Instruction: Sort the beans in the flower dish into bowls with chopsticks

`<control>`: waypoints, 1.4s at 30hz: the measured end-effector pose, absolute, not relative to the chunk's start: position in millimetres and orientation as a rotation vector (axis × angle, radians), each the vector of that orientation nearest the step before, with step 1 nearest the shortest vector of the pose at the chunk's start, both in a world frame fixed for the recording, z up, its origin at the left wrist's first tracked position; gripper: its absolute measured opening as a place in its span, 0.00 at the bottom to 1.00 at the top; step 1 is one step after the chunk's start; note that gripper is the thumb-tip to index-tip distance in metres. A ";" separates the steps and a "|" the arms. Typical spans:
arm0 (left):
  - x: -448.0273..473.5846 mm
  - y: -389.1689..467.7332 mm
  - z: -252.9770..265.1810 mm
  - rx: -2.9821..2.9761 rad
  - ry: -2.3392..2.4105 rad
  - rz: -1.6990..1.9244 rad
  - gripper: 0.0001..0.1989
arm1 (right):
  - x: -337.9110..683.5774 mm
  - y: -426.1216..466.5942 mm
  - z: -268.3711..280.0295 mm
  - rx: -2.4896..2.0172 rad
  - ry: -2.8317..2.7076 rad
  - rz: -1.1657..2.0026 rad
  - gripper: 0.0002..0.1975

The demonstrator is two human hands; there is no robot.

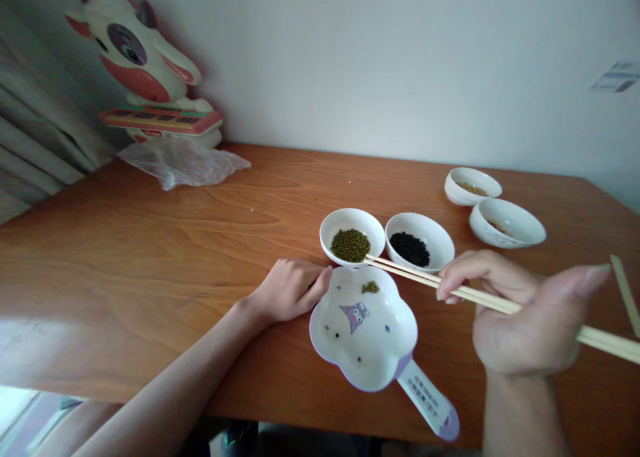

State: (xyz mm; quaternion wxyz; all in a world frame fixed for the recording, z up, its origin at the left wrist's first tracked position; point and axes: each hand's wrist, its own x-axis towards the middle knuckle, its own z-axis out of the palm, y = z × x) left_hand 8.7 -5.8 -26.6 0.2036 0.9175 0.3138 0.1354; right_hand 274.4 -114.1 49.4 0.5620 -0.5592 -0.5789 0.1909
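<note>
My right hand (520,310) is closed around a pair of wooden chopsticks (410,272). Their tips are at the near right edge of a white bowl of green mung beans (351,245); whether a bean is between them I cannot tell. My left hand (295,287) rests on the table with its fingers curled and its thumb at the upper left rim of a white flower-shaped dish with a handle (325,340). A small cluster of mung beans (371,287) lies in this dish, near its far side. Behind the chopsticks stands a white bowl of black beans (410,249).
Two more white bowls stand at the back right, one with yellowish grains (473,189), the other with reddish contents (500,228). A wooden stick (625,294) lies far right. A cow-shaped toy keyboard (160,120) and a clear plastic bag (183,166) sit at the back left.
</note>
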 end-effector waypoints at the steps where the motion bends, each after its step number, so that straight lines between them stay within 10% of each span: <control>1: 8.5 -5.9 -27.0 2.559 0.882 0.368 0.26 | 271.9 -109.7 47.7 -1.292 -1.331 0.424 0.45; 42: 5.5 -6.9 -28.2 2.502 0.932 0.334 0.27 | 299.0 -132.2 23.1 -1.437 -1.557 0.789 0.41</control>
